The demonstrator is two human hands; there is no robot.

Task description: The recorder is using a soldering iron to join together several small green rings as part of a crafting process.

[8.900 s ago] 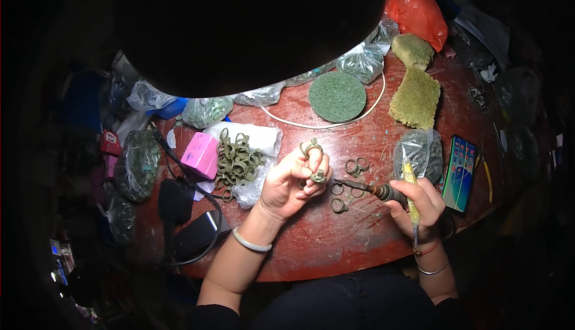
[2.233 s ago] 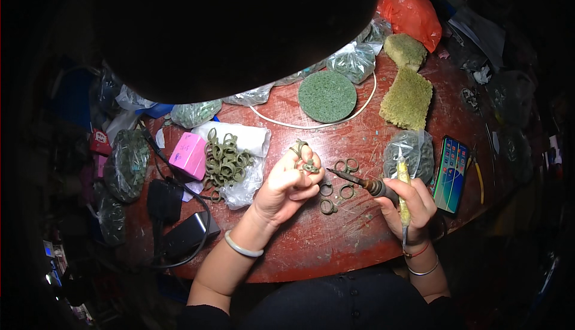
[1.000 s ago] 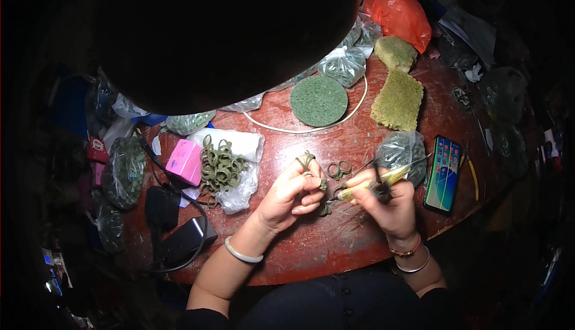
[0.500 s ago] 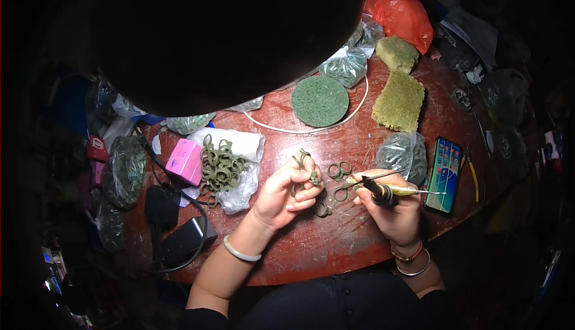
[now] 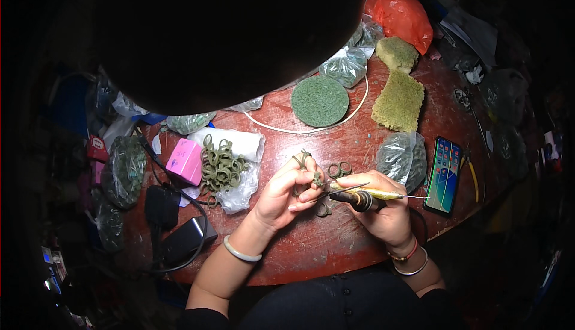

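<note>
My left hand (image 5: 281, 191) is closed on small dark-green rings. One ring (image 5: 317, 178) is pinched at the fingertips, and others (image 5: 302, 157) stick out above the fingers. Closed in a pen-like grip, my right hand (image 5: 389, 216) holds a thin metal pick with a yellow-wrapped handle (image 5: 383, 194) and a dark pen-shaped tool (image 5: 361, 200) with a cord. The tips of these tools are at or very near the pinched ring; exact contact is too small to tell. Loose rings (image 5: 345, 169) lie on the table between and beyond my hands. One more ring (image 5: 323, 210) sits below my left fingers.
Left of my left hand, a heap of green rings (image 5: 221, 165) rests on white plastic beside a pink block (image 5: 184, 162). A green round pad (image 5: 320, 101), yellowish sponge (image 5: 398, 100), bagged pieces (image 5: 402, 159) and a phone (image 5: 443, 176) surround the work area. A black lamp-like shape blocks the upper view.
My right hand has moved left with both tools, and their tips have come to the ring at my left fingertips. My left hand has stayed nearly still. The phone's screen picture differs.
</note>
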